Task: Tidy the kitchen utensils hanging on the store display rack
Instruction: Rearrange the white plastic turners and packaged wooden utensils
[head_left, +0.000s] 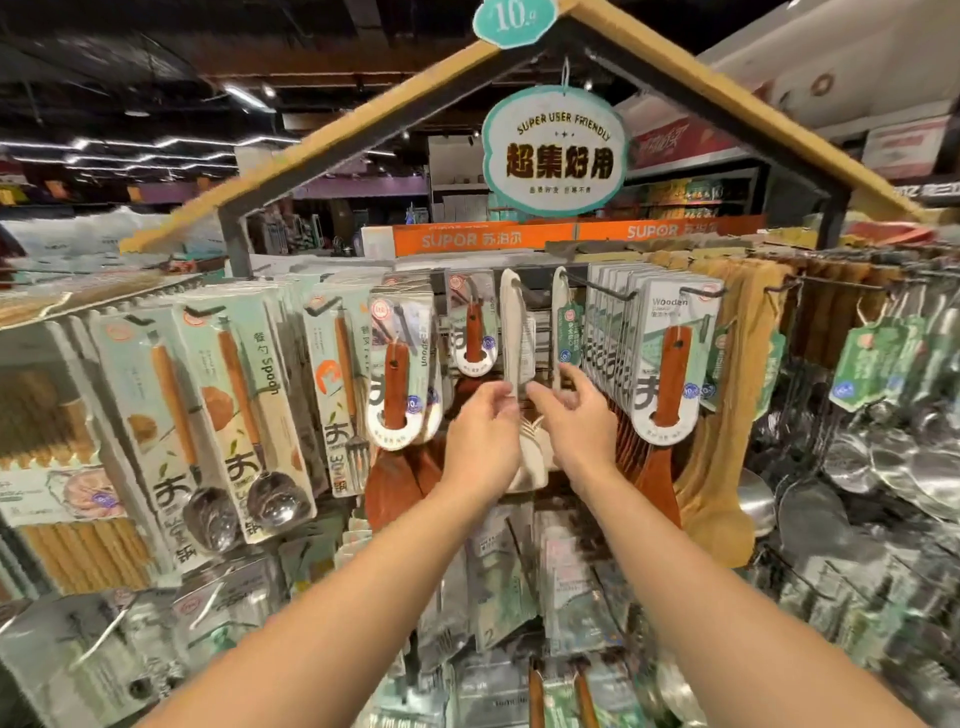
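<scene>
Reached forward with both bare forearms from the lower edge of the view. Pinched, with the left hand (480, 431), at the lower handle of a cream rice paddle (511, 332) hanging from a hook at the middle of the display rack (524, 262), fingertips curled in at its white label (blurred, so the exact contact could not be told). Raised the right hand (576, 421) just beside it, fingers curled toward the same label, thumb and forefinger close together; whether anything was truly gripped there could not be told. Hung next to it on the right: a second cream paddle (560, 322) with a green tag. Flanked these with wooden spatulas in card sleeves (402, 374) to the left, a packed row of more (670, 364) to the right. Farther left, boxed spoons (249, 415); far right, steel ladles (883, 457). Overhead, a round hanging sign (555, 150) under the rack's peaked roof.
</scene>
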